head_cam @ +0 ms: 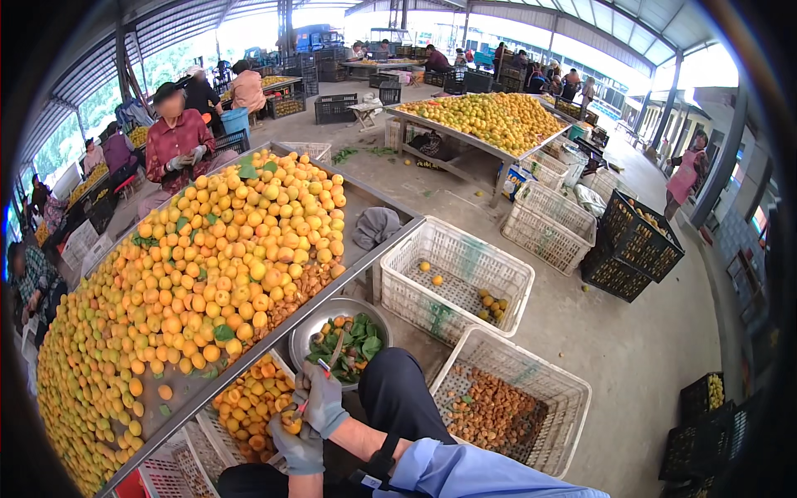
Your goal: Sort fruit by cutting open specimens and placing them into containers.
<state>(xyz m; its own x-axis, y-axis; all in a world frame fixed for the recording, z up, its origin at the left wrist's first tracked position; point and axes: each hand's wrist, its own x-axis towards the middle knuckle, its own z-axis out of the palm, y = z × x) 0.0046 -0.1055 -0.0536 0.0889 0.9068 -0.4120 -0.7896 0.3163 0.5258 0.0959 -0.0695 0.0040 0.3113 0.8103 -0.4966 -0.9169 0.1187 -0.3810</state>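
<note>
Both my hands wear grey gloves and are close together at the table's near edge. My left hand (297, 445) grips a yellow-orange apricot (291, 423). Just above it, my right hand (322, 398) holds a slim red-handled tool (325, 367); its working end at the fruit is too small to make out. Below the hands' left side, a crate of split apricots (252, 398) stands under the table rim. Beyond my right hand, a metal bowl (297, 330) contains green leaves and pieces of fruit.
Whole apricots (230, 249) are heaped on a metal-rimmed table (389, 208), with a grey cloth (377, 227) at its corner. To the right are a white crate (517, 292) with several fruits and another (576, 411) holding apricot pits (498, 404). A person (180, 137) sits across the table.
</note>
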